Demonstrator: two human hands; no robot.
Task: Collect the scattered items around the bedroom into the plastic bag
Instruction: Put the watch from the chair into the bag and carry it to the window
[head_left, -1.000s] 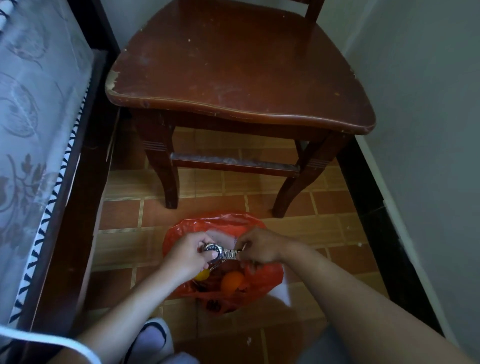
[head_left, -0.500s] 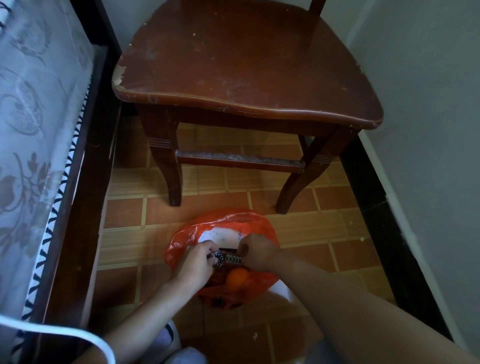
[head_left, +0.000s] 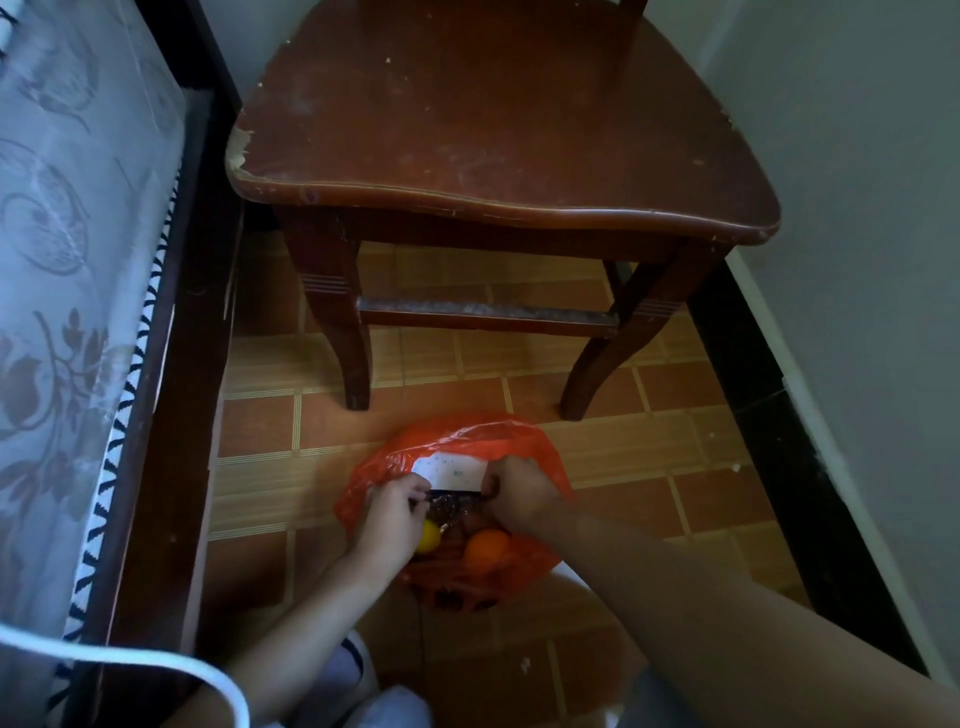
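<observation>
bag (head_left: 457, 441) on floor before chair (head_left: 498, 156), mouth up | left hand (head_left: 389, 512) and right hand (head_left: 517, 493) each pinch one end of dark item (head_left: 453, 503), long axis left-right, directly over mouth | judged: release, drops in

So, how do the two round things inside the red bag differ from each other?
The orange ball looks bigger than the yellow ball. The orange ball lies in plain view below the right hand; the yellow ball is partly hidden by the left hand. Both are round and lie inside the red bag.
</observation>
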